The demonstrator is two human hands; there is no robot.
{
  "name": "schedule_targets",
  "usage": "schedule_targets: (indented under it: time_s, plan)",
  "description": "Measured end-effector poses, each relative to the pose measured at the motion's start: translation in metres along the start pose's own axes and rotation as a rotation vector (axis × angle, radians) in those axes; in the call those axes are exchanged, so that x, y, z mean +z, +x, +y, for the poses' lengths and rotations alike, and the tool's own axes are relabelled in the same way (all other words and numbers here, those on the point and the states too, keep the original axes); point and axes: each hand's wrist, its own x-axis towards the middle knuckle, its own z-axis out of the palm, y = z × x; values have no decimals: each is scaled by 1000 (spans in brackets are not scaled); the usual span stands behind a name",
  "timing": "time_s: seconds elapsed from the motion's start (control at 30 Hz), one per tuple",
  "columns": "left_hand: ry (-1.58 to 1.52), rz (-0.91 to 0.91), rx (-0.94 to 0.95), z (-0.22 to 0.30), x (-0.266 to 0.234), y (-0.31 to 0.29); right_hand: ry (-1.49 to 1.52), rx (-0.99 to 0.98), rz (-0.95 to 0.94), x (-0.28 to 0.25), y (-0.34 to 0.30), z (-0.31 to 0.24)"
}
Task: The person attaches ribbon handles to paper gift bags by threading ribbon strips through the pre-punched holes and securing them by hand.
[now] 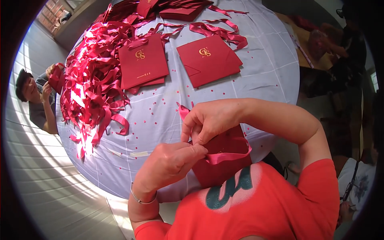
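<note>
Close to my chest, at the near edge of the table, lies a dark red flat paper bag (218,173). A pink-red satin ribbon (228,157) runs across its upper part and loops at the right side. My left hand (170,161), with a bangle at the wrist, pinches the ribbon near the bag's left edge. Just above it, my right hand (212,120) bends down with fingers pinched at the same spot, also on the ribbon. The fingertips of both hands meet there, partly covering the ribbon and the bag's upper left part. A ribbon end sticks out beyond my right hand.
A large heap of loose ribbons (94,80) covers the table's left side. Two piles of red bags with gold print, a left pile (142,60) and a right pile (208,60), lie ahead. More bags (184,12) stand farther back. Another person (34,94) handles red pieces at left.
</note>
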Motion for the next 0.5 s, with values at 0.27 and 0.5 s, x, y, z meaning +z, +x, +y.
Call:
schedule_targets:
  time_s: [0.27,0.5]
  plan:
    - [26,31,54,-2,3,2,114,7,66,10,2,3]
    - [-90,19,12,3,1,6,-175,-380,675,-8,12,24]
